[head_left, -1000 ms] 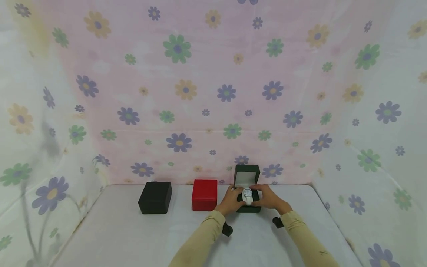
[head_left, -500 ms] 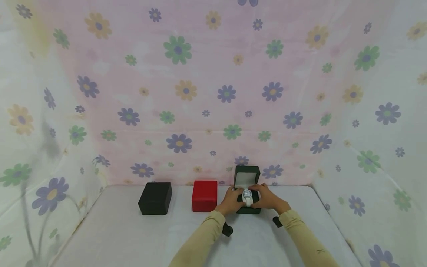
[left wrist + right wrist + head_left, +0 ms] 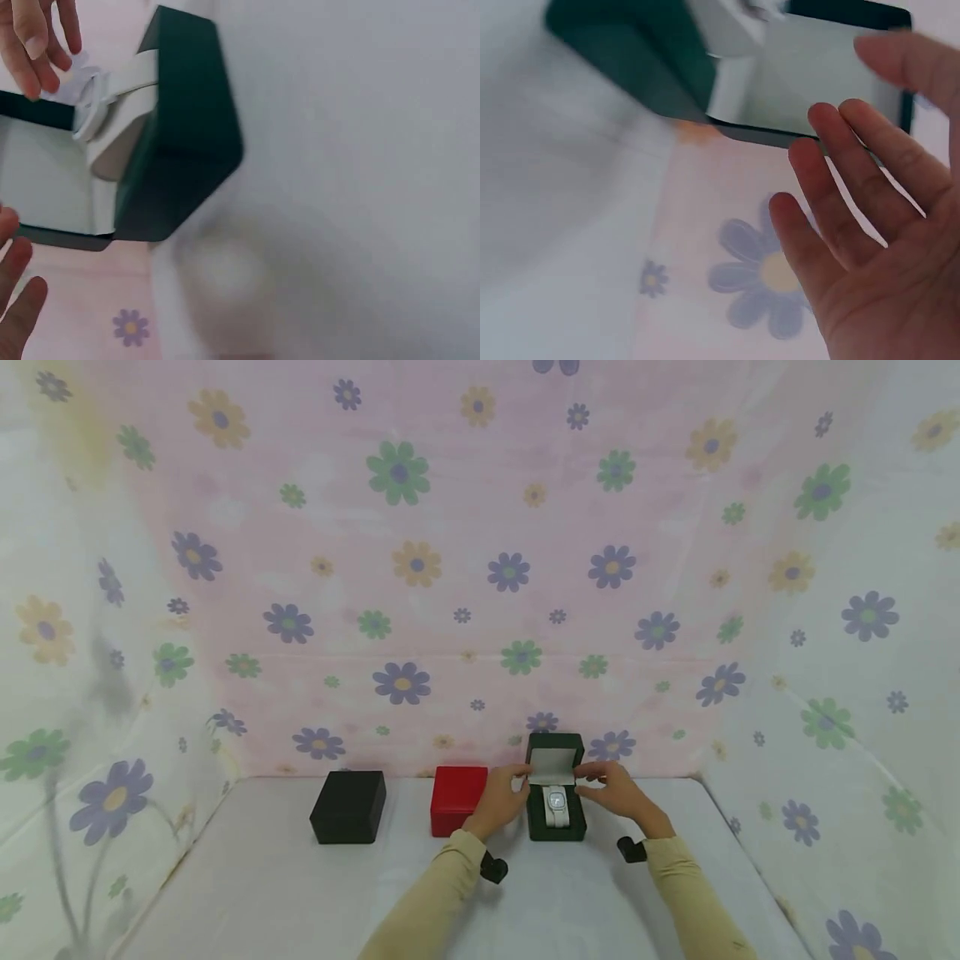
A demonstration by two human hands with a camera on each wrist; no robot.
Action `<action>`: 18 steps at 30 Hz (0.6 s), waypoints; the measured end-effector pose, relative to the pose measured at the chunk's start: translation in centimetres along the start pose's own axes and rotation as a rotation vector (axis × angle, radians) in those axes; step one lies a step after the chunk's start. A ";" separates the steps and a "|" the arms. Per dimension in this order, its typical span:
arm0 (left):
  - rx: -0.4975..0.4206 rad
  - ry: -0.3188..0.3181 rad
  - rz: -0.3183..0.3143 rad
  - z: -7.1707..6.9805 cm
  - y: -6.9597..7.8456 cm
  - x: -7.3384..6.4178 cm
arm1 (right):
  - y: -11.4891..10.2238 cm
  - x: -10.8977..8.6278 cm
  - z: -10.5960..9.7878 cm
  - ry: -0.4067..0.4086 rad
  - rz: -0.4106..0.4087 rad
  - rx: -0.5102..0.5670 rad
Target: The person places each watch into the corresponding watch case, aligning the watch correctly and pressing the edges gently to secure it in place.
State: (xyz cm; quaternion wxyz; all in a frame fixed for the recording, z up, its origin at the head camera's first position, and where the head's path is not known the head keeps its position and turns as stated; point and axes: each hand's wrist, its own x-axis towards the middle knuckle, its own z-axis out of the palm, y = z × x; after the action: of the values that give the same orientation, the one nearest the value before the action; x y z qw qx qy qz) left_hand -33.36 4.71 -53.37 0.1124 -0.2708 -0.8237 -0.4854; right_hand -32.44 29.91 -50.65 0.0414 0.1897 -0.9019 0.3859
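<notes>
A dark green watch box stands with its lid raised at the right of the table. In it lies a white wristwatch, its strap wrapped around a pale cushion. My left hand is at the left side of the lid, near the hinge; in the left wrist view its fingers are parted and hold nothing. On the other side my right hand is beside the lid, fingers extended and spread in the right wrist view. Whether any fingertip touches the lid, I cannot tell.
A shut red box stands just left of my left hand. Further left is a black box, also shut. A flowered cloth hangs behind the white table and along both sides.
Both hands have let go of the watch and moved apart, up toward the lid's sides. The watch now lies uncovered in the box. The box has stayed in place.
</notes>
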 end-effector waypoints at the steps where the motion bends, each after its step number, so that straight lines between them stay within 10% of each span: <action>1: -0.018 0.055 0.013 -0.4 0.1 0.2 | -0.2 0.2 -0.4 0.048 -0.001 -0.002; 6: -0.101 0.203 0.041 -1.8 1.0 2.1 | -1.6 1.6 -2.3 0.259 0.041 -0.057; 18: -0.064 0.011 -0.046 -1.7 2.9 5.2 | -2.6 5.4 -2.3 0.161 0.022 -0.011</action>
State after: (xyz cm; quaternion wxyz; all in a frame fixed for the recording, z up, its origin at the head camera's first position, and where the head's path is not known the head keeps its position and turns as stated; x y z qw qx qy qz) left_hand -36.18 6.08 -48.02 0.0971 -0.2524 -0.8130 -0.5157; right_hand -36.64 28.23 -46.12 0.1106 0.1478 -0.8997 0.3955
